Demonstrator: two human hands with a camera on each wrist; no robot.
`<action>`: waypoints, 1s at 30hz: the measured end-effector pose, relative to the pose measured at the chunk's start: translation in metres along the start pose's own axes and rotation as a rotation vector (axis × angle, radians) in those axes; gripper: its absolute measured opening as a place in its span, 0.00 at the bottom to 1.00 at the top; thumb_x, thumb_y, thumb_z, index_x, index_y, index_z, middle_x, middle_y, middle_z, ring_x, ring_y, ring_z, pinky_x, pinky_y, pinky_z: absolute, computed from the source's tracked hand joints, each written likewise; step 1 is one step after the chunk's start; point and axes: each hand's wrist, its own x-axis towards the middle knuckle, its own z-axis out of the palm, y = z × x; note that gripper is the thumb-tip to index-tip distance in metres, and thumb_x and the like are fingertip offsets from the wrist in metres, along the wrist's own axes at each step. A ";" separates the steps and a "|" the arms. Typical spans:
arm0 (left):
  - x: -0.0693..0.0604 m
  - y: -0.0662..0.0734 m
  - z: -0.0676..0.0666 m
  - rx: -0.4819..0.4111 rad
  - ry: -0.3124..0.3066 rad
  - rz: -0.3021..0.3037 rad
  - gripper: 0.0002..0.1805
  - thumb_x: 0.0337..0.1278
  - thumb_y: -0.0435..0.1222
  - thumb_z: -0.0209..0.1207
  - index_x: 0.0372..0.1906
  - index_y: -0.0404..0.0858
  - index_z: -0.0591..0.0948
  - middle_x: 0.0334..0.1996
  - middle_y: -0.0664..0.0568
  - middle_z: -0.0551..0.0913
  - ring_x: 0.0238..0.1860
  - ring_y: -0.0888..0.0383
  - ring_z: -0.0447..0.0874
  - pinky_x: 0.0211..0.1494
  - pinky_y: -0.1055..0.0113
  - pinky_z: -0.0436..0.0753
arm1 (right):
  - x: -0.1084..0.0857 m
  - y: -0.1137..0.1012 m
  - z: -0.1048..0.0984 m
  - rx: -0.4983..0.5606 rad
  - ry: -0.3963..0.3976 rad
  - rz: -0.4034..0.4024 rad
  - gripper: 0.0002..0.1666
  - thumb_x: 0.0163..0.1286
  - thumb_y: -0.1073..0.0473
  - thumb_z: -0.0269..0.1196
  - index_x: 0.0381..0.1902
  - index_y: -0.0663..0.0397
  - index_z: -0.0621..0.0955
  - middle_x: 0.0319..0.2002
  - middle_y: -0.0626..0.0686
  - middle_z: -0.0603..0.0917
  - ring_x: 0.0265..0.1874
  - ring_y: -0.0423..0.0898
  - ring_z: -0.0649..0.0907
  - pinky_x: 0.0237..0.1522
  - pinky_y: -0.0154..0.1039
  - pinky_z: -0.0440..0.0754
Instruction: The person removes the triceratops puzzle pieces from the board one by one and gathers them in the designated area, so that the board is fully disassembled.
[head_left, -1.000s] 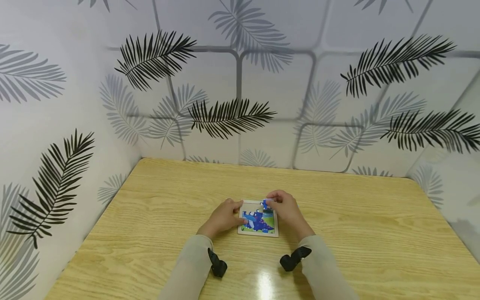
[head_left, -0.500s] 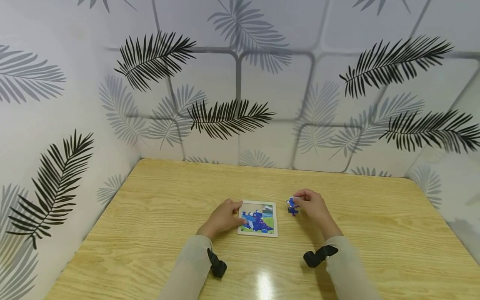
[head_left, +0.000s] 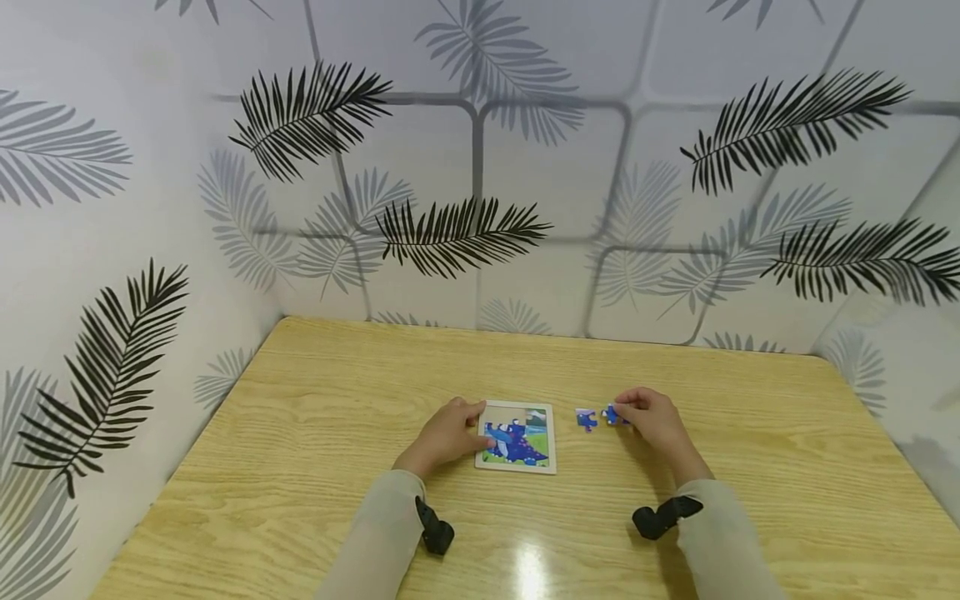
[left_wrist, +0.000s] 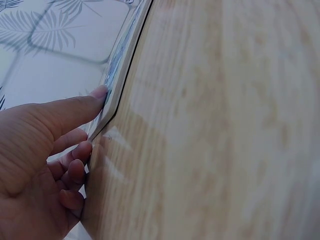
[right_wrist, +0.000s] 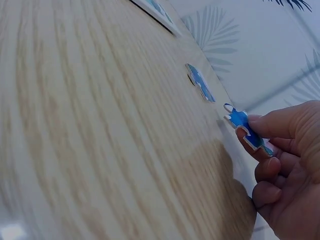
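A framed jigsaw puzzle [head_left: 517, 468] with a blue dinosaur picture lies flat on the table, its upper left part showing bare backing. My left hand [head_left: 446, 435] grips its left side; in the left wrist view the thumb [left_wrist: 80, 111] lies over the rim and the other fingers curl beside the edge. To the right, my right hand [head_left: 654, 418] pinches a blue puzzle piece [right_wrist: 241, 121] between thumb and fingers, just above the table. Another blue puzzle piece [head_left: 586, 418] lies between the frame and the right hand.
The wooden table [head_left: 360, 375] reaches back to a wall [head_left: 540, 167] patterned with leaves. Dark wrist cameras [head_left: 437, 533] sit at both cuffs. A bright light reflection shows on the table in front of the puzzle.
My right hand has moved right from the puzzle's upper right corner, carrying a piece past the loose one on the table. The left hand and the frame have stayed put.
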 end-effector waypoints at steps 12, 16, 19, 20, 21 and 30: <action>0.002 -0.003 0.002 -0.002 0.001 -0.001 0.39 0.52 0.42 0.67 0.69 0.39 0.66 0.33 0.51 0.64 0.34 0.56 0.64 0.40 0.62 0.64 | -0.002 0.002 0.006 -0.103 0.000 -0.028 0.09 0.67 0.62 0.61 0.40 0.64 0.80 0.35 0.57 0.79 0.33 0.49 0.74 0.32 0.38 0.72; 0.002 -0.004 0.002 -0.010 -0.002 0.003 0.39 0.53 0.42 0.67 0.69 0.39 0.65 0.32 0.51 0.64 0.32 0.56 0.63 0.39 0.62 0.64 | -0.001 0.005 0.006 -0.154 0.026 -0.070 0.10 0.66 0.62 0.61 0.40 0.65 0.80 0.39 0.60 0.79 0.39 0.53 0.76 0.40 0.45 0.73; 0.002 -0.004 0.002 -0.004 0.000 0.005 0.39 0.53 0.43 0.67 0.69 0.39 0.65 0.32 0.51 0.64 0.32 0.57 0.63 0.39 0.62 0.63 | 0.000 0.007 0.005 -0.167 0.049 -0.090 0.12 0.66 0.62 0.62 0.42 0.67 0.80 0.42 0.63 0.79 0.43 0.56 0.76 0.47 0.51 0.72; 0.002 -0.004 0.002 -0.001 0.001 0.006 0.39 0.53 0.43 0.67 0.69 0.39 0.65 0.32 0.51 0.64 0.32 0.57 0.63 0.39 0.62 0.64 | 0.001 0.008 0.005 -0.165 0.054 -0.092 0.13 0.65 0.62 0.62 0.42 0.67 0.80 0.43 0.64 0.79 0.44 0.57 0.76 0.48 0.52 0.71; 0.002 -0.004 0.002 0.000 0.001 0.005 0.39 0.53 0.43 0.67 0.69 0.39 0.65 0.32 0.51 0.64 0.32 0.57 0.63 0.39 0.62 0.64 | 0.001 0.008 0.005 -0.160 0.055 -0.091 0.13 0.65 0.62 0.62 0.43 0.68 0.80 0.43 0.64 0.79 0.45 0.57 0.76 0.49 0.53 0.71; -0.001 -0.002 0.001 0.016 0.006 0.019 0.38 0.53 0.42 0.67 0.68 0.37 0.66 0.32 0.51 0.65 0.33 0.57 0.64 0.39 0.63 0.64 | 0.000 0.010 0.006 -0.128 0.039 -0.037 0.15 0.67 0.59 0.61 0.45 0.66 0.79 0.45 0.63 0.77 0.45 0.56 0.74 0.48 0.50 0.71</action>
